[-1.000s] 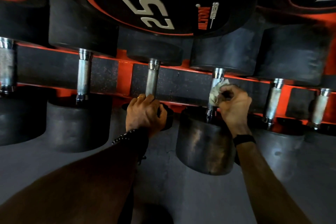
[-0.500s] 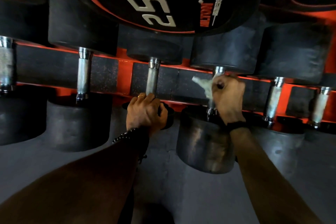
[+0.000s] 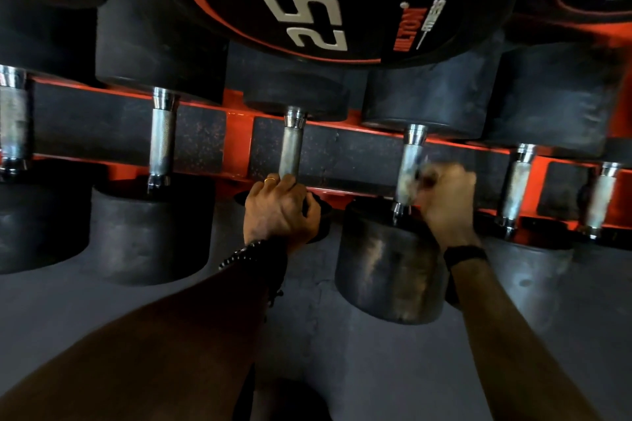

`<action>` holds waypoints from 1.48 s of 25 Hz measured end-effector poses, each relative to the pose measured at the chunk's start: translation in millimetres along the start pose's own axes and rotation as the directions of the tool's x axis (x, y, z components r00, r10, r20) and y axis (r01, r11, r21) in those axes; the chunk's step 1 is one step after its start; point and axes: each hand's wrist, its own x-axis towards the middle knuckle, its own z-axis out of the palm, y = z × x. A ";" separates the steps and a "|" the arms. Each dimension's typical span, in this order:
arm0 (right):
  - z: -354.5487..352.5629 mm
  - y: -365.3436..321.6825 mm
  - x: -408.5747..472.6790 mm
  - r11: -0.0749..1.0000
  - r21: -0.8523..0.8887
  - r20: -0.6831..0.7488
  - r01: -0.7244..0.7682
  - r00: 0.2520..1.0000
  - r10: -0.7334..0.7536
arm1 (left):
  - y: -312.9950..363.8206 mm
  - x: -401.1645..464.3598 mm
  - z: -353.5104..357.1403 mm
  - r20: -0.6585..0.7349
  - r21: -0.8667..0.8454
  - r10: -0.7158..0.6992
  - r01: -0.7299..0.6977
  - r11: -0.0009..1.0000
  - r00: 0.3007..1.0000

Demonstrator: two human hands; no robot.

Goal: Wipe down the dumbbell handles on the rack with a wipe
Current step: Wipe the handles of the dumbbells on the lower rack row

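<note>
Chrome handles: a row of knurled steel dumbbell handles runs across the head view from 9 o'clock to 3 o'clock, each between two black rubber heads.
Rack: orange-red steel rack [image 3: 239, 140] with a dark speckled rail behind the handles.
Wiped handle: knurled chrome dumbbell handle right of centre [image 3: 412, 147], at about 2 o'clock from the frame's middle; its upper part is bare, its lower part is covered.
Wipe: pale crumpled wipe [image 3: 405, 183], blurred, wrapped against the lower part of that handle, just above the near black rubber dumbbell head [image 3: 386, 267].
Right hand: right hand [image 3: 448, 198] at 3 o'clock of the wipe, fingers curled round wipe and handle together; the blur hides how each finger lies. A black band sits on the wrist.
Left hand: left hand [image 3: 278, 208] near the centre, fingers curled over the small near head of the neighbouring dumbbell, thumb towards 3 o'clock; a gold ring shows on one finger and dark beads on the wrist.
Neighbouring handle: slim knurled chrome handle [image 3: 290, 147] rising towards 12 o'clock from the left hand's fingertips, bare.
Top shelf: large black dumbbell end with a red ring and white "25" [image 3: 314, 20] at 12 o'clock, overhanging the row.
Floor: grey floor [image 3: 359, 369] at 6 o'clock, between the two forearms.
</note>
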 end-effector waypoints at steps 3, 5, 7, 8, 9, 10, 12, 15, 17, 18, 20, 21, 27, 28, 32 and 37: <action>-0.7 6.5 -0.8 0.995 -0.035 0.089 -0.095 0.991 0.098 | -1.4 -0.2 -2.3 0.022 0.004 -0.001 0.001 1.000 1.000; -0.4 -4.1 35.6 0.965 0.207 -0.077 -0.162 0.980 0.181 | -0.4 1.2 -2.1 0.022 0.019 -0.004 0.003 1.000 1.000; 7.1 0.2 41.1 0.956 0.231 -0.162 -0.182 0.961 0.223 | 1.7 -0.4 -2.7 0.022 0.025 -0.002 0.001 1.000 1.000; 11.7 6.5 29.1 0.965 0.153 -0.154 -0.213 0.959 0.236 | 2.1 -1.2 -3.0 0.013 0.020 0.001 -0.002 1.000 1.000; 17.4 14.3 16.2 0.963 0.092 -0.091 -0.251 0.961 0.260 | 1.5 -0.8 -3.4 0.002 0.015 0.002 -0.002 1.000 1.000; 17.8 17.5 11.0 0.946 0.107 -0.010 -0.305 0.951 0.308 | 0.1 0.1 -3.9 0.007 0.013 0.001 -0.001 1.000 1.000; 11.2 7.5 27.3 0.850 0.309 0.087 -0.427 0.903 0.421 | -0.6 0.0 -2.6 0.025 0.024 0.000 -0.001 1.000 1.000; 11.4 -4.4 57.9 0.798 0.483 0.007 -0.360 0.913 0.407 | 1.7 1.3 -1.1 0.019 0.043 -0.010 0.009 0.999 1.000; 16.5 9.3 30.4 0.905 0.238 0.043 -0.353 0.935 0.353 | 0.8 -0.2 0.1 0.013 0.031 0.001 -0.001 1.000 1.000; 16.8 17.0 16.5 0.915 0.191 0.148 -0.356 0.932 0.332 | -0.3 -0.1 -0.1 0.010 0.026 0.003 -0.004 1.000 1.000; 3.6 17.5 21.6 0.831 0.294 0.366 -0.472 0.859 0.358 | -1.7 0.3 0.1 0.023 0.027 0.003 -0.004 1.000 1.000; 0.3 9.7 39.2 0.761 0.373 0.401 -0.531 0.832 0.384 | -1.6 0.4 0.4 0.021 0.029 0.008 -0.009 1.000 1.000; 4.7 0.6 10.6 0.648 0.477 0.531 -0.593 0.782 0.325 | -0.7 -0.5 0.3 -0.010 0.026 0.015 -0.014 1.000 1.000; 5.1 8.6 9.1 0.680 0.452 0.549 -0.578 0.781 0.299 | -1.4 -0.4 0.4 -0.010 0.029 0.009 -0.009 1.000 1.000; 5.9 0.4 50.3 0.638 0.592 0.354 -0.493 0.870 0.343 | -1.0 0.1 2.5 -0.025 0.033 0.014 -0.013 0.999 1.000; 7.3 29.9 7.0 0.691 0.603 0.075 -0.398 0.891 0.448 | -3.4 -1.1 3.1 -0.034 0.037 0.027 -0.026 0.999 0.999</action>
